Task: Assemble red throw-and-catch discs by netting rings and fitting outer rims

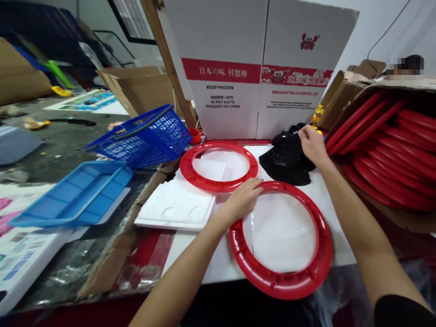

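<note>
A large red plastic ring [281,278] lies flat on the white table surface [211,265] in front of me. My left hand [242,199] rests on its upper left rim, fingers together and laid over the edge. A second red ring [218,182] lies just behind it, partly over a white foam tray [177,206]. My right hand [312,144] reaches to the back and grips the top of a pile of black fabric [286,159] that lies beside the far ring.
A cardboard box [388,150] at the right holds several stacked red rings. A tall white carton [259,68] stands at the back. A blue basket [143,136] and a blue tray [76,195] sit at the left. Another person's head shows at the far right.
</note>
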`<state>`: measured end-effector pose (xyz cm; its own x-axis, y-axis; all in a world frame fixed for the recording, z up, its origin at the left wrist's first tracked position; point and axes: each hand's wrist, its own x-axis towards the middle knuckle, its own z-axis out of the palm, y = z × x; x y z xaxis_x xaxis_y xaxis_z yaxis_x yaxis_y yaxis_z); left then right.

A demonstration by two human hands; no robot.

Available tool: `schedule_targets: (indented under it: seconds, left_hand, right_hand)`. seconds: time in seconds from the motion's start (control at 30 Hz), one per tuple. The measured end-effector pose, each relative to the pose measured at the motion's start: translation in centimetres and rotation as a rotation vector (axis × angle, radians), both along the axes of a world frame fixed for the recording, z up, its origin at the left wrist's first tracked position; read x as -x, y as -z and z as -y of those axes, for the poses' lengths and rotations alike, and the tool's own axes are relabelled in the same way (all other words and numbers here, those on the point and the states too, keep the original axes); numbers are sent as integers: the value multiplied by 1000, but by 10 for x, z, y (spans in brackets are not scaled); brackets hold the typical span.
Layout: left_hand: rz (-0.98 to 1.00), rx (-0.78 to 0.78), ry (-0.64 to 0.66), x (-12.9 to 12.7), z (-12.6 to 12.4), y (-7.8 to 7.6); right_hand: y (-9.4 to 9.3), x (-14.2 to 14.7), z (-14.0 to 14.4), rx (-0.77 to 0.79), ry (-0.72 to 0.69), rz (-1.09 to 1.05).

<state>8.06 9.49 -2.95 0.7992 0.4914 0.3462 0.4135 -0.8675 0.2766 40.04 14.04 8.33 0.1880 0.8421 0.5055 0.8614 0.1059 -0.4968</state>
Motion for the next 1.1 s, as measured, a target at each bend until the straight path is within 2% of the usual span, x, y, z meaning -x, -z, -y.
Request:
schedule_targets:
  seconds: [0.07,0.17,0.23,0.33,0.37,0.43,0.5,0.53,0.57,0.63,0.7,0.77,0.87,0.93,1.03,1.1]
  left_hand:
    - [-30,51,-8,-1,2,-7]
    - [-110,132,-57,0,5,-19]
    - [-84,186,-100,2,7,-26]
    - [241,344,-126,1,15,-34]
    - [371,457,-88,-2,19,-36]
    - [550,786,91,-11,31,-37]
    - [606,1149,290,-22,45,-37]
    - [621,1293,334,-28,52,-35]
    - [648,1402,319,-33,58,-34]
    - [693,1536,148,-39,65,-30]
    - [685,1589,-39,-38,64,-28]
    - [616,1621,-93,-33,56,-27]
    - [468,1639,61,-19,44,-33]
    - [352,1582,195,-9,41,-40]
    - [260,1522,370,0,41,-49]
    - [244,1529,436,2,37,-50]
  right_hand:
    - [-2,-16,31,-158,-168,-166]
    - [16,-20,77,-367,-261,-556]
    - [33,-17,98,-248,-337,-793]
    - [50,-6,115,107,-459,-960]
    - [53,-1,118,185,-493,-973]
    - [54,11,119,304,-564,-950]
    - [54,26,117,378,-612,-875]
    - [54,33,116,388,-617,-830]
    - [55,40,115,379,-612,-786]
    - [57,48,115,340,-602,-706]
    - [57,50,117,329,-625,-659]
    - [54,46,122,383,-693,-622]
    - [45,36,131,556,-813,-545]
    - [38,30,137,674,-895,-499]
    - [30,22,144,797,-1026,-532]
    - [27,19,147,840,-1106,-566]
